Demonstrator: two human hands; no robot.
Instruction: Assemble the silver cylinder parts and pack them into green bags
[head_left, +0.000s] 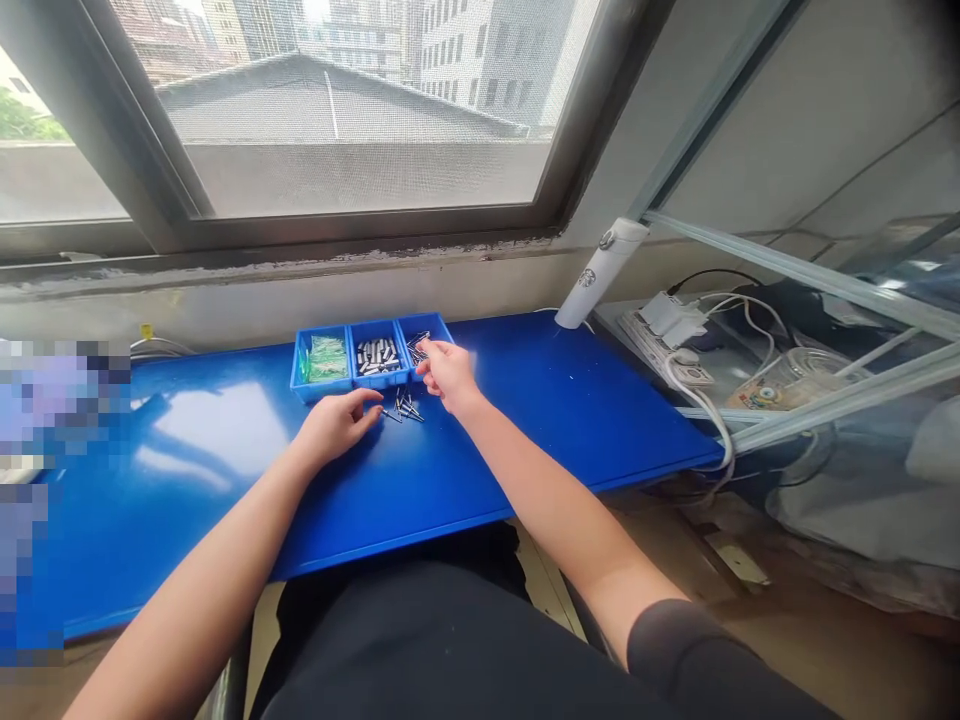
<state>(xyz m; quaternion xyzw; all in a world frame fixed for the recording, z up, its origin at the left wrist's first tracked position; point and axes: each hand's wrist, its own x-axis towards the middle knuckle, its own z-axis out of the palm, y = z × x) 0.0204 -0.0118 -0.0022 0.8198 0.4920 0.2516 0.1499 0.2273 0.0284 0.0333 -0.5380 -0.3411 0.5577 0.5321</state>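
Note:
Three joined blue bins stand near the back edge of the blue table. The left bin [297, 372] holds green and clear small pieces, the middle bin [377, 381] holds short silver and black cylinders, and the right bin [442, 324] holds thin metal parts. Over the right bin, my right hand [448, 374] has its fingertips pinched together; what they hold, if anything, is too small to name. My left hand [341, 425] rests in front of the bins, thumb and index finger apart, beside a small pile of thin metal parts [406, 406] on the table.
A white bottle [601, 275] stands at the table's back right, by a metal frame. Further right are a power strip [667, 345] with white plugs and cables, and a clear round container [814, 375]. A window runs behind the table. Something blurred lies at the far left.

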